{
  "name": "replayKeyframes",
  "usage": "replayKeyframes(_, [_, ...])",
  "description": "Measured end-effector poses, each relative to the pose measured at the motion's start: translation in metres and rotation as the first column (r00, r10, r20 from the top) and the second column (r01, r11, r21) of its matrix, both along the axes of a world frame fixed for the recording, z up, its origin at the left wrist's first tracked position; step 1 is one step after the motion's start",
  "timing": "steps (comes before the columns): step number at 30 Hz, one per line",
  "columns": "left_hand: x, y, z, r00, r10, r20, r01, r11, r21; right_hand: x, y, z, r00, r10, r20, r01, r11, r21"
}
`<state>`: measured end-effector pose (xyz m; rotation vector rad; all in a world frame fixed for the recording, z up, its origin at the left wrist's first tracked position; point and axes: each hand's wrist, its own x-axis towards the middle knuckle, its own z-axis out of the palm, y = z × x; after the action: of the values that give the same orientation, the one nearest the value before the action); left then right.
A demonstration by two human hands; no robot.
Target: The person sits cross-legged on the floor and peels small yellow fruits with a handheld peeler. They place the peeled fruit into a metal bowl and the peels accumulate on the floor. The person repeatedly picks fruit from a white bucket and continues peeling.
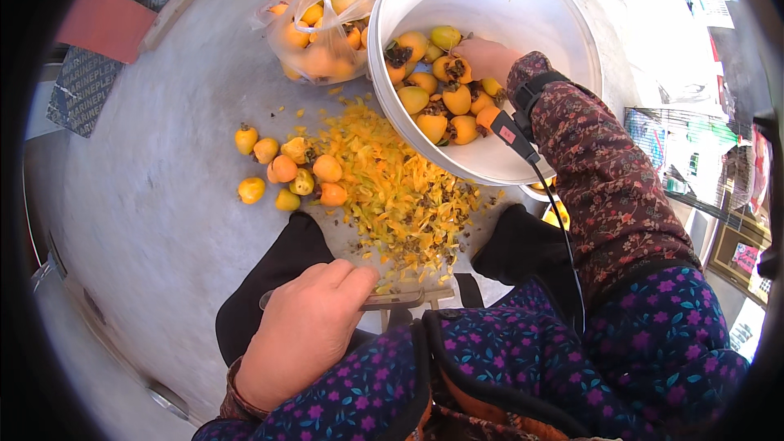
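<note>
My right hand (487, 60) reaches into a large white plastic bucket (588, 43), its fingers partly hidden among orange persimmons (456, 100); whether it grips one cannot be told. A device with a black cable is strapped at that wrist. Near my lap, my left hand (312, 318) is closed on the handle of a peeling tool (392, 300), whose far part lies in front of my lap. Between my feet and the bucket spreads a heap of yellow-orange peels (392, 177). Several persimmons (282, 168), orange and yellow-green, lie on the floor left of the peels.
A clear plastic bag (324, 30) full of persimmons stands left of the bucket. More fruit (556, 215) shows below the bucket, near my right foot. A wire cage (686, 153) is at the right. Printed boards (86, 92) and a reddish block (104, 21) lie at upper left.
</note>
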<state>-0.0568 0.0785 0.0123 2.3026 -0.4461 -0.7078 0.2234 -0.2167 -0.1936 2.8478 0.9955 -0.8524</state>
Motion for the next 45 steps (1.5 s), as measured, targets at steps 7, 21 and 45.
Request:
replayKeyframes(7, [0.007, 0.009, -0.001, 0.999, 0.050, -0.015, -0.050, 0.998, 0.033, -0.013, -0.014, -0.058, 0.969, 0.121, 0.214, -0.126, 0.992, 0.007])
replayKeyframes(21, [-0.012, -0.001, 0.012, 0.996, 0.079, 0.044, -0.076, 0.996, -0.055, -0.018, 0.010, 0.092, 0.229, -0.209, -0.951, 0.957, 0.224, 0.182])
replayKeyframes(45, [-0.049, -0.073, 0.002, 0.887, 0.462, -0.003, -0.334, 0.637, -0.695, -0.295, 0.028, 0.215, 0.186, 0.259, -0.948, 0.982, -0.016, 0.189])
